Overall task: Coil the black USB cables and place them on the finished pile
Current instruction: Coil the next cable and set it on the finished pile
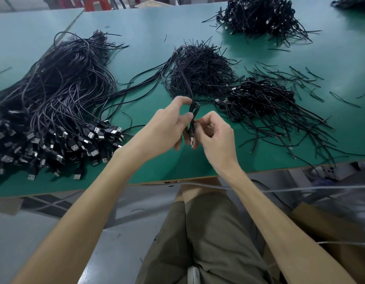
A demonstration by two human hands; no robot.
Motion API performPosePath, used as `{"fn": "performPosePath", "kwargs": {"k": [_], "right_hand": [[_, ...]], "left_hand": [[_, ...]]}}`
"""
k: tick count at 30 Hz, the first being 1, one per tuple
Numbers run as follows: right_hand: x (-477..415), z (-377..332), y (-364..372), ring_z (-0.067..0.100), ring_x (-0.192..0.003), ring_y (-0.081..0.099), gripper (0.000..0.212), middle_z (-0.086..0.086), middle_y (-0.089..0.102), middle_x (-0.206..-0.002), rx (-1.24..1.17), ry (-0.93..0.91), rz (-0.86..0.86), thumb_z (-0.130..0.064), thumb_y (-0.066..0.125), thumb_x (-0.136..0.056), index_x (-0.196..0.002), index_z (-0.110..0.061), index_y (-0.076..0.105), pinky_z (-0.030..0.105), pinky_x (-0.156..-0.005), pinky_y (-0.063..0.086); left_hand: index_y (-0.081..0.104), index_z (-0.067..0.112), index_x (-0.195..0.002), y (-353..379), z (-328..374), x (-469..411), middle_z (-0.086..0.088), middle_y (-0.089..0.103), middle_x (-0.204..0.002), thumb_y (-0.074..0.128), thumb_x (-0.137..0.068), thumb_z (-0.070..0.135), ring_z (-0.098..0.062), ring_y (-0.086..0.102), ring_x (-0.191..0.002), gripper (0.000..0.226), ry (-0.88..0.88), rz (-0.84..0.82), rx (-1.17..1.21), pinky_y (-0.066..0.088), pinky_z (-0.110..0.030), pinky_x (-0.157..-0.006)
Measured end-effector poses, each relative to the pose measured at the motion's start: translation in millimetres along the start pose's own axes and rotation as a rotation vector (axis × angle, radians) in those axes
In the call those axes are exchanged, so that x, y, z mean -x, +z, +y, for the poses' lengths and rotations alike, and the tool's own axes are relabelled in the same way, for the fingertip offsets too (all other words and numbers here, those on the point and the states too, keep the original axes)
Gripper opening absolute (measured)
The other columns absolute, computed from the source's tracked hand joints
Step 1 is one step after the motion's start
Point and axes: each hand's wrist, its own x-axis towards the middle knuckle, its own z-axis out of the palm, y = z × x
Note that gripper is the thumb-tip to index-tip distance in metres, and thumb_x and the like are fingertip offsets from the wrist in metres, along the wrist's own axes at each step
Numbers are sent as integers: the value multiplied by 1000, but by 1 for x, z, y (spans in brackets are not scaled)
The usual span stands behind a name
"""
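A black USB cable (194, 111) is folded into a small loop above the green table (148, 83), its free end trailing up and away over the middle heap. My left hand (167, 128) pinches the loop between thumb and fingers. My right hand (215, 134) grips its lower part, where the silver USB plug shows. A big pile of uncoiled cables (54, 99) with USB plugs lies at the left. A pile of coiled cables (259, 97) lies to the right of my hands.
A heap of short black ties (198, 70) sits in the middle of the table, with loose ties scattered at the right. Another cable heap (259, 15) lies at the far right. The table's front edge runs just below my wrists. A cardboard box (331, 232) stands at lower right.
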Motion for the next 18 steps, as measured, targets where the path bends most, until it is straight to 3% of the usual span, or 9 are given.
{"fn": "performPosePath", "kwargs": {"k": [3, 7, 9, 13, 17, 18], "right_hand": [[-1, 1, -1, 17, -50, 64, 24, -7, 65, -61, -10, -8, 1, -8, 59, -98, -78, -18, 52, 24, -54, 49], [-2, 3, -2, 14, -50, 63, 24, -9, 65, -63, -22, -8, 9, -4, 58, -97, -77, -15, 51, 25, -54, 49], [-3, 4, -1, 22, -51, 65, 21, -2, 69, -67, -45, 2, -6, -5, 59, -97, -78, -10, 50, 31, -56, 52], [-3, 5, 0, 25, -53, 67, 16, 2, 67, -64, -42, -3, -25, -6, 60, -96, -81, -6, 52, 36, -61, 54], [-2, 4, 0, 24, -52, 67, 22, 5, 65, -59, -51, 0, -18, -8, 59, -94, -76, -18, 52, 31, -60, 51], [-2, 3, 0, 24, -52, 67, 22, 4, 65, -57, -43, 2, -25, -9, 59, -93, -75, -19, 51, 30, -59, 49]], "left_hand": [[31, 35, -153, -2, 0, 1, -1, 72, -68, 35, -110, 11, -20, 63, -52, 50, 74, -57, 138, 44, -20, -53], [53, 12, -143, -11, -6, 1, -15, 69, -82, 29, -94, -23, -15, 62, -61, 64, 139, -174, 114, 42, -13, -57], [58, 13, -137, -12, -6, 1, -10, 67, -87, 28, -82, -28, -22, 61, -65, 75, 108, -150, 76, 42, -15, -59], [65, 27, -128, -10, -4, -1, -4, 58, -102, 51, -98, -6, -17, 58, -82, 47, 141, -32, -166, 44, -22, -76], [71, 25, -122, -15, -2, 0, 4, 46, -150, 61, -100, 23, -19, 43, -132, 25, 286, 29, -415, 37, -31, -109], [71, 23, -121, -16, -1, -1, 9, 46, -153, 60, -100, 25, -17, 41, -138, 23, 291, 13, -420, 36, -33, -112]]}}
